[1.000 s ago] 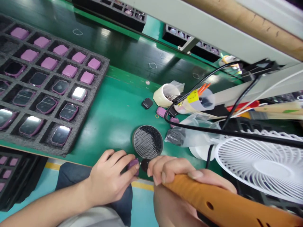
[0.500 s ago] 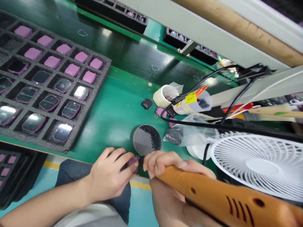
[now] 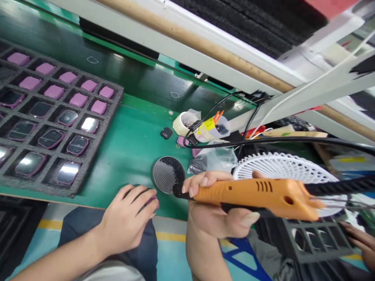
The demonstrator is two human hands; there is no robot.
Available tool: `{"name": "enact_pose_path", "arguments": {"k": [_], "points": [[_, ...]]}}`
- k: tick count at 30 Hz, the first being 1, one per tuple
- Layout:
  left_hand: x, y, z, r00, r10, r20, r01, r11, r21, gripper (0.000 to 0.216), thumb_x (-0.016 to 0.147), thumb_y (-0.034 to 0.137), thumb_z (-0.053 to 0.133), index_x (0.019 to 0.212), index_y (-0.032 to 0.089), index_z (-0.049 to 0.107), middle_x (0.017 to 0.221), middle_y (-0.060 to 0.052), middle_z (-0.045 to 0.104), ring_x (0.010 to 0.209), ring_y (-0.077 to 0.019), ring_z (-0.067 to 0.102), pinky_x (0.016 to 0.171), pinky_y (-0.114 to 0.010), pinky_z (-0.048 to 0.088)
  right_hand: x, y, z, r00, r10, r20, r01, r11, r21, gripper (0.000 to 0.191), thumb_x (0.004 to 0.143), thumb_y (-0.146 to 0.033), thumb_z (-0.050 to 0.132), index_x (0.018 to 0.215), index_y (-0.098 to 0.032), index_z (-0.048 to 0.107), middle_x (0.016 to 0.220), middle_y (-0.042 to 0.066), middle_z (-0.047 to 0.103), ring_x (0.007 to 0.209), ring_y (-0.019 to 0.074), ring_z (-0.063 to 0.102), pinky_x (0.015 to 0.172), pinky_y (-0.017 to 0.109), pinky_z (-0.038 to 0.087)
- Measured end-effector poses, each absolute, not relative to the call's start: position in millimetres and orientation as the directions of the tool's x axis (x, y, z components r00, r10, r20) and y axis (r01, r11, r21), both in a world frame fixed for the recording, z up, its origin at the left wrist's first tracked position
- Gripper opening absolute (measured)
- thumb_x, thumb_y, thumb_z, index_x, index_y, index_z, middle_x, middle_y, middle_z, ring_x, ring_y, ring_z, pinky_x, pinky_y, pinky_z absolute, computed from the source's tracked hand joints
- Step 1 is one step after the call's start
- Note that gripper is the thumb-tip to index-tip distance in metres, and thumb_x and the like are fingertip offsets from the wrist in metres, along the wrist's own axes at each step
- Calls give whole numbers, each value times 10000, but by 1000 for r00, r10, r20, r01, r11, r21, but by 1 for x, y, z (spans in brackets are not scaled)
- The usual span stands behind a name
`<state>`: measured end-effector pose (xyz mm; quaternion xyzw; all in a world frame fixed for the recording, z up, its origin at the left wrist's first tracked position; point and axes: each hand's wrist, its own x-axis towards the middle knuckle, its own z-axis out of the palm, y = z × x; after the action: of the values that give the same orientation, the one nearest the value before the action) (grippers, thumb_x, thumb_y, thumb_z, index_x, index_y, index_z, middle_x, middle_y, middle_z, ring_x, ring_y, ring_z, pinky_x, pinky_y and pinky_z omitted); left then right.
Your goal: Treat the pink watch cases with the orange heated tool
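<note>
Okay, from my end: a green tabletop [image 3: 131,156] carries a grey foam tray [image 3: 96,150], with pink rounded squares [image 3: 78,100] filling its back rows and glossy dark-faced pieces [image 3: 51,138] filling the front. My right grip [image 3: 211,224] is clamped around an orange plastic hand tool [image 3: 249,193], its black tip [image 3: 176,190] just beside a round mesh dish [image 3: 168,175]; my left grip [image 3: 125,222] curls shut on a small purple piece [image 3: 152,201], held near the tabletop's front edge.

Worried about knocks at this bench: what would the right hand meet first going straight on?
The right hand, with the black tip of its orange tool, would probably meet the round dark perforated dish first, though depth is unclear.
</note>
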<state>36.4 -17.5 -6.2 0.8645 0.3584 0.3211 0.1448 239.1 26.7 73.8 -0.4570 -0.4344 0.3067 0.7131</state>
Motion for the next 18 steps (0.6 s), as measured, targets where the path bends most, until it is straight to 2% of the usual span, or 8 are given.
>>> {"name": "enact_pose_path", "arguments": {"k": [2, 4, 9, 15, 18], "points": [[39, -17, -6, 480, 750, 456, 567, -662, 491, 189, 1133, 251, 662, 1280, 195, 768, 1321, -98, 806, 1226, -298, 691, 1127, -491, 460, 236, 27, 70, 443, 812, 379, -65, 451, -890, 581, 986, -813, 711, 1348, -366, 628, 839, -57, 626, 518, 150, 578, 466, 307, 533], [41, -17, -5, 456, 766, 453, 581, -642, 500, 181, 1141, 290, 669, 1252, 184, 763, 1280, -114, 797, 1203, -304, 689, 1111, -488, 470, 234, 26, 68, 450, 797, 403, -81, 486, -870, 568, 1011, -787, 700, 1443, -438, 580, 853, -65, 668, 516, 153, 581, 462, 299, 542], [41, -17, -3, 502, 741, 446, 520, -670, 530, 249, 1129, 191, 588, 1313, 145, 749, 1468, -131, 768, 1344, -333, 670, 1193, -527, 445, 235, 23, 64, 447, 806, 389, -86, 472, -878, 581, 1006, -810, 692, 1447, -453, 569, 850, -78, 685, 499, 151, 567, 458, 309, 551], [43, -18, -4, 467, 756, 459, 529, -655, 539, 212, 1130, 179, 630, 1296, 152, 760, 1324, -102, 811, 1239, -297, 701, 1186, -506, 457, 239, 18, 60, 440, 821, 363, -88, 442, -893, 627, 986, -850, 694, 1457, -459, 555, 869, -69, 683, 527, 163, 587, 496, 325, 549], [44, -18, -4, 458, 758, 464, 532, -652, 540, 197, 1124, 186, 652, 1282, 151, 765, 1330, -112, 807, 1238, -300, 701, 1189, -503, 458, 238, 17, 61, 436, 821, 368, -91, 448, -889, 596, 987, -824, 719, 1441, -465, 576, 873, -68, 697, 528, 164, 588, 503, 330, 554]]}}
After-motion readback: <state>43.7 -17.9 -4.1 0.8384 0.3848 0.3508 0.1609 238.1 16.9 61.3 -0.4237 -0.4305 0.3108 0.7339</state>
